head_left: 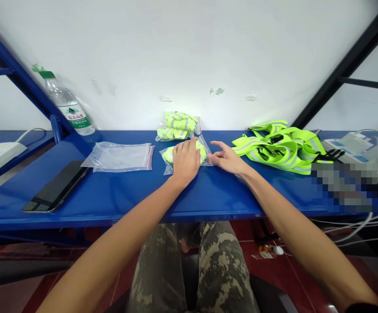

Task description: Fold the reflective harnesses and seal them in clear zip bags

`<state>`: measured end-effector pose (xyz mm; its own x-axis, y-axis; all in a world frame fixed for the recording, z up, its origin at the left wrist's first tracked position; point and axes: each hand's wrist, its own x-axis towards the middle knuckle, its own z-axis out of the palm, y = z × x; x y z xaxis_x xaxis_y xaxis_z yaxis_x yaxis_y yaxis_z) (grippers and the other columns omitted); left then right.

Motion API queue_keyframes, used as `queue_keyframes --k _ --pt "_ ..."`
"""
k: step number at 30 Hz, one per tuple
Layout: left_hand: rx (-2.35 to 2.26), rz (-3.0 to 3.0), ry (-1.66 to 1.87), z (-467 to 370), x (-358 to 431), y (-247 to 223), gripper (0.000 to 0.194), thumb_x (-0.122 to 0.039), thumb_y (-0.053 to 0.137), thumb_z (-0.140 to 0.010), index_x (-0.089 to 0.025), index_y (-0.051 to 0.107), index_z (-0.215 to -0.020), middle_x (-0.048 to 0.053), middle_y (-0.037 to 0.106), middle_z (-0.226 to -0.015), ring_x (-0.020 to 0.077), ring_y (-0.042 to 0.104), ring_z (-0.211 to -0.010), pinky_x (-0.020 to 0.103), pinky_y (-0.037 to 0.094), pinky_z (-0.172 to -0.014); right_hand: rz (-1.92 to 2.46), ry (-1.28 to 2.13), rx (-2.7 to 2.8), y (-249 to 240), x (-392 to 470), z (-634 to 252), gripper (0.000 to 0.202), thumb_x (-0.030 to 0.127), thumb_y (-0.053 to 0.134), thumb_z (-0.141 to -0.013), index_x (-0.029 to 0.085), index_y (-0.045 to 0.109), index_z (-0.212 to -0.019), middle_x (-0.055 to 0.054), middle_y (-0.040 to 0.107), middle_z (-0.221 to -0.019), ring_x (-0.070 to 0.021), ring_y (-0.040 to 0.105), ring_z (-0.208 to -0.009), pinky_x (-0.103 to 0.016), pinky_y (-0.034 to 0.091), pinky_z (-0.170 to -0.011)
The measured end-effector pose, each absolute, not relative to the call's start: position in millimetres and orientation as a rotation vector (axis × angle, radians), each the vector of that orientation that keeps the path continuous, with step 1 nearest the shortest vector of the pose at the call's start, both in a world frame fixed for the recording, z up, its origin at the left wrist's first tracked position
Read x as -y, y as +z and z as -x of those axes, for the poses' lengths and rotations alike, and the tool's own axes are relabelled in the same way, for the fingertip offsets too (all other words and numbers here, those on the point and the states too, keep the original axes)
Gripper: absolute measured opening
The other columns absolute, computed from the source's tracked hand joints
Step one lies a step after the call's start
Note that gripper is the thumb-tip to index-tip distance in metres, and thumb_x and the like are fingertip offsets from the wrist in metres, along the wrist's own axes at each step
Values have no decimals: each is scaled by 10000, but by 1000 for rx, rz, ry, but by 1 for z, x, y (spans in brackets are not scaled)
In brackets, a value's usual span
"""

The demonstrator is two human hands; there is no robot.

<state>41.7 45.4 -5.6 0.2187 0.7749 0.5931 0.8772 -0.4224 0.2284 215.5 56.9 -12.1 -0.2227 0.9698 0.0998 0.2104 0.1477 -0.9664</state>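
Note:
A clear zip bag (168,168) with a folded neon-yellow reflective strap inside lies mid-table. My left hand (186,160) rests flat over it, fingers stretched out, covering most of its middle. At the bag's right edge, the thumb and a finger of my right hand (228,158) pinch the plastic, while the index finger points away from it. Just behind is a small stack of filled bags (177,126) holding similar yellow straps. To the right sits a loose heap of reflective straps (283,150) with black buckles. Flat empty zip bags (122,156) lie to the left.
A dark phone (58,187) lies at the left of the blue table (126,195). Behind it a water bottle (69,106) leans by the blue frame. Power strips (355,148) with white cables are at the right, near a blurred patch. A white wall (189,56) borders the back.

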Motion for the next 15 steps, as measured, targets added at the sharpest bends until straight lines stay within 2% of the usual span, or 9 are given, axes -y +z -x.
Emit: queue_keyframes --k 3,6,10,12,15 --pt "1588 2337 -999 -41 -45 -7 397 -249 438 -982 -138 493 -1359 121 648 -1266 282 565 -1156 412 388 -1001 1092 1115 1605 -16 -60 -214 590 255 661 -726 159 460 -1273 67 567 -574 -113 478 -534 -243 375 -545" --pt "1593 2356 -1010 -43 -45 -7 396 -257 447 -978 -140 496 -1353 122 650 -1258 281 566 -1150 416 390 -1005 1093 1059 1613 -21 -63 -214 514 227 641 -710 161 506 -1202 86 517 -558 -95 421 -487 -234 338 -504" --pt "1619 2358 -1035 -44 -45 -7 395 -253 451 -972 -143 497 -1348 128 644 -1262 283 557 -1166 430 389 -1023 1189 995 1579 -22 -65 -214 547 238 679 -713 184 515 -1233 61 584 -646 -94 470 -514 -234 375 -512" --pt "1601 2373 -1038 -44 -45 -8 401 -252 453 -968 -135 497 -1349 135 627 -1290 288 546 -1189 435 387 -1036 1197 1050 1552 -18 -64 -214 546 243 699 -703 190 538 -1222 57 594 -669 -93 488 -515 -236 390 -507" --pt "1563 2405 -1049 -44 -45 -9 401 -249 437 -969 -124 497 -1345 150 602 -1320 291 536 -1211 445 387 -1050 1189 1207 1458 -9 -61 -213 539 189 697 -652 191 560 -1174 79 560 -648 -69 428 -442 -220 331 -429"
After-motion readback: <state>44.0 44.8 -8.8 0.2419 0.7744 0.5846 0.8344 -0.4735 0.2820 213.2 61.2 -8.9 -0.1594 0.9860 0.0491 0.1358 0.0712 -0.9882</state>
